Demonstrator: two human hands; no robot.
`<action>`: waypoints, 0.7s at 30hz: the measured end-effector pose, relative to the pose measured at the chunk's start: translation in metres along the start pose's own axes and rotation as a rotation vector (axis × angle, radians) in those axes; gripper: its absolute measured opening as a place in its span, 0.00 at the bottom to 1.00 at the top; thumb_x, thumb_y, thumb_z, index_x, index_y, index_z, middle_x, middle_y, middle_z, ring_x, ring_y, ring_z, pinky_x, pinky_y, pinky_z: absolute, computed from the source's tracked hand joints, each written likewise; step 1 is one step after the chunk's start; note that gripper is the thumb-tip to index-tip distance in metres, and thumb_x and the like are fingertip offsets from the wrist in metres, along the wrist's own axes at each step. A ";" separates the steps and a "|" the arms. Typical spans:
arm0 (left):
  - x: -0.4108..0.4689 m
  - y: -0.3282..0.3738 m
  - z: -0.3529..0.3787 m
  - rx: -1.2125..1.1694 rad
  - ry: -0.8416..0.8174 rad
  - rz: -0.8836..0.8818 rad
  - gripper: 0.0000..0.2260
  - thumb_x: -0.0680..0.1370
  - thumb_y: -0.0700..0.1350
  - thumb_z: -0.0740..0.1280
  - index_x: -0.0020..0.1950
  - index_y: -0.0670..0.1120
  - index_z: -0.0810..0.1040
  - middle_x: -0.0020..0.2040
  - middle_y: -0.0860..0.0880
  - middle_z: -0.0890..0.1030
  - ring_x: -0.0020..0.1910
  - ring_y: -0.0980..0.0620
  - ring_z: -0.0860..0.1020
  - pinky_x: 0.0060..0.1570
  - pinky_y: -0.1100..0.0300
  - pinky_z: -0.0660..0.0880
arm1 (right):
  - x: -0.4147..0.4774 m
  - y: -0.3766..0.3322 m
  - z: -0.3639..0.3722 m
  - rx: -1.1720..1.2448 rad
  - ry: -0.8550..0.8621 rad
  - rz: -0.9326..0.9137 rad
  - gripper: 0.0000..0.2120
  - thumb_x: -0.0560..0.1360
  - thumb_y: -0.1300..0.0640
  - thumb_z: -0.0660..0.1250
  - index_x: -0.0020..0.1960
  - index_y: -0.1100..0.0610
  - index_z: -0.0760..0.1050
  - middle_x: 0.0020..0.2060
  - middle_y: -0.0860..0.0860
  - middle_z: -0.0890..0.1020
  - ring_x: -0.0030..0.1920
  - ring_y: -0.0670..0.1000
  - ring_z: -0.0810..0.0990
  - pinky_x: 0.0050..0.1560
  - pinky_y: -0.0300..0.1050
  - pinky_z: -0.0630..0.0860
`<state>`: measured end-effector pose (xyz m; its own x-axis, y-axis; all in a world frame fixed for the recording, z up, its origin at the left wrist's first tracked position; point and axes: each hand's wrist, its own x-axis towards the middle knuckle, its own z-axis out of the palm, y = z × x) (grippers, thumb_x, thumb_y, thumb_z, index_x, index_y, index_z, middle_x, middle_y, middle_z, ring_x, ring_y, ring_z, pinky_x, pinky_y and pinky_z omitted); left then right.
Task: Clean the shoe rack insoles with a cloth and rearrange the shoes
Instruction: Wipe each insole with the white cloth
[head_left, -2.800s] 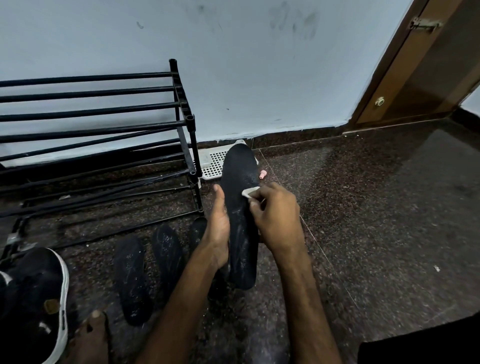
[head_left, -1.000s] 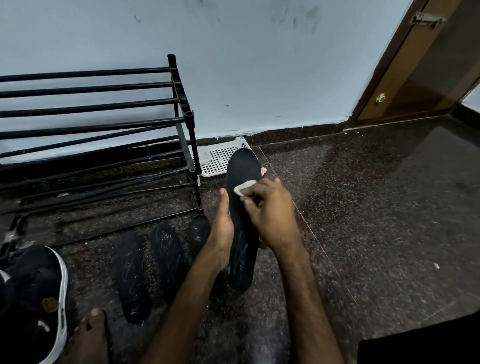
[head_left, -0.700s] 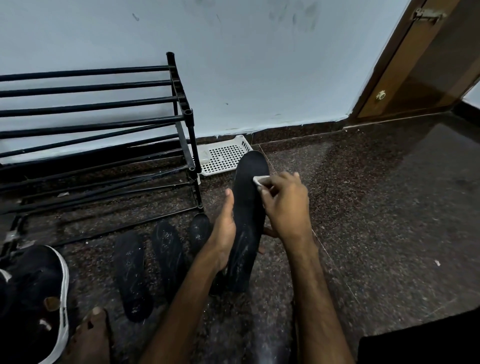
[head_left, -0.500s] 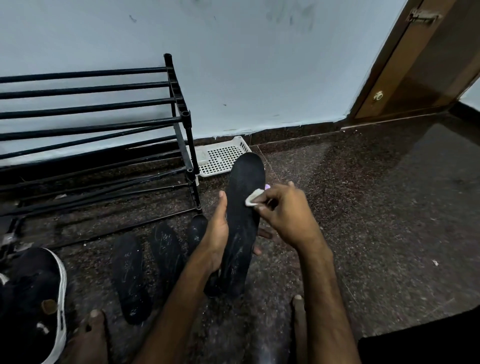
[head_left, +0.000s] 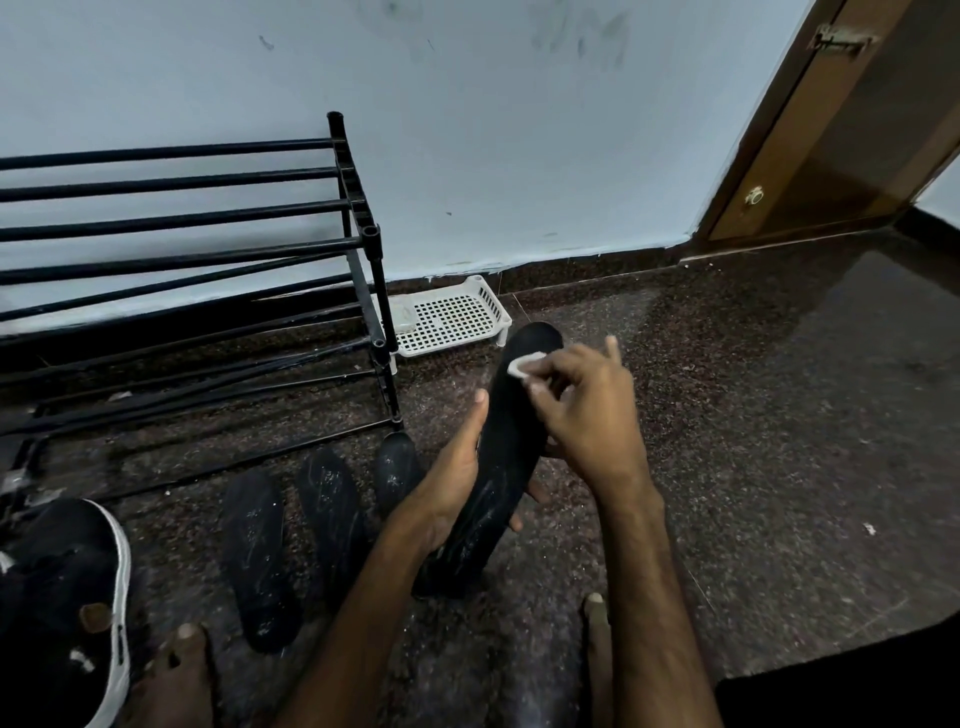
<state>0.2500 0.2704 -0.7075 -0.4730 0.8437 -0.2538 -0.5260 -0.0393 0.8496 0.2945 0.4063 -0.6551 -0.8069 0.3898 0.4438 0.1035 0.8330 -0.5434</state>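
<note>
My left hand (head_left: 448, 488) grips a black insole (head_left: 501, 457) from its left side, holding it tilted with the heel near the floor and the toe end raised. My right hand (head_left: 587, 410) pinches a small white cloth (head_left: 524, 364) and presses it on the insole's upper end. Three more black insoles (head_left: 257, 556) lie side by side on the floor to the left, streaked with white marks. The black metal shoe rack (head_left: 208, 291) stands bare against the wall at the left.
A black shoe with a white sole (head_left: 67, 608) sits at the bottom left, beside my bare foot (head_left: 176, 675). A white perforated plastic tray (head_left: 449, 322) lies by the wall next to the rack. A brown door (head_left: 852, 135) is at the far right. The floor is dark speckled stone.
My right hand has rubbed the cloth up and down the insole's upper half and now sits nearer the toe end. My left hand has tilted the insole slightly to the right.
</note>
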 end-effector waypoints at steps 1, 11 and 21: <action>-0.001 0.000 0.002 0.027 -0.001 -0.003 0.33 0.81 0.65 0.42 0.68 0.45 0.74 0.50 0.42 0.85 0.34 0.46 0.83 0.25 0.57 0.77 | 0.003 -0.001 0.000 -0.028 0.069 0.018 0.07 0.73 0.59 0.74 0.50 0.55 0.83 0.46 0.46 0.83 0.43 0.41 0.77 0.78 0.47 0.46; 0.001 0.002 -0.007 -0.115 -0.014 0.025 0.38 0.80 0.67 0.40 0.66 0.40 0.73 0.47 0.38 0.84 0.32 0.44 0.82 0.25 0.53 0.77 | -0.001 0.005 -0.004 -0.039 -0.054 0.048 0.05 0.72 0.61 0.73 0.46 0.53 0.83 0.42 0.43 0.81 0.39 0.39 0.75 0.76 0.58 0.54; 0.005 -0.002 -0.009 -0.122 0.016 0.002 0.39 0.79 0.69 0.41 0.63 0.40 0.76 0.43 0.37 0.83 0.32 0.41 0.81 0.26 0.53 0.77 | -0.009 0.005 -0.008 0.090 -0.331 0.085 0.06 0.71 0.62 0.75 0.43 0.52 0.85 0.38 0.41 0.82 0.36 0.40 0.79 0.53 0.41 0.75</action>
<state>0.2423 0.2703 -0.7141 -0.4852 0.8347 -0.2603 -0.6063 -0.1067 0.7880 0.3069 0.4097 -0.6561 -0.9439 0.2957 0.1468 0.1388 0.7591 -0.6360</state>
